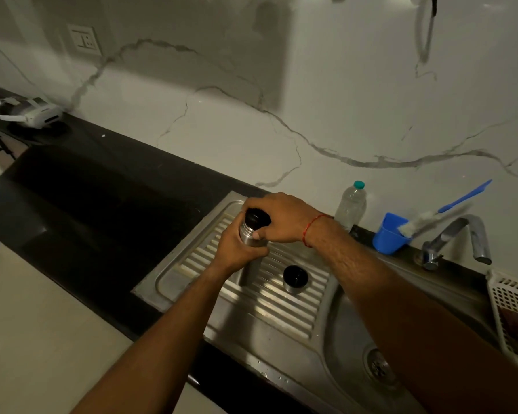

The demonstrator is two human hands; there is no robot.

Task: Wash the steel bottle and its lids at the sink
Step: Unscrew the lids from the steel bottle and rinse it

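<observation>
Dim kitchen, marble-look wall, black counter [108, 186] with a steel sink unit let into it; ribbed drainboard [281, 306] mid-frame, sink bowl [350, 330] at 4 o'clock from it, tap [461, 234] at 3 o'clock.

Steel bottle [247, 234] stands upright on the drainboard near its far left corner. Left hand [237, 249] wrapped round the body, fingers closed tight on the steel. Right hand [281, 218] comes over from above, fingers curled down on the black inner lid [256, 218] at the bottle mouth, thumb on the neck. Looks like a twist-off grip; cannot tell whether the lid is loose yet. Steel cup lid [295, 279] sits apart on the ribs at 5 o'clock from the bottle, dark open side up, not touched.

Handling, judged: bottle is rigid, smooth metal, likely slippery once wet; weight unknown, contents not visible. Best hold is mid-body with a full wrap, as the left hand has it, base braced on the ribs. Lid is small, hard plastic; take it by the rim all round.

Clear plastic bottle [351, 206] and blue mug [391, 234] with a blue-handled brush [461, 198] stand along the wall at 2 o'clock. White basket [515, 312] at the right edge. White headset [30, 112] far off at 10 o'clock.
</observation>
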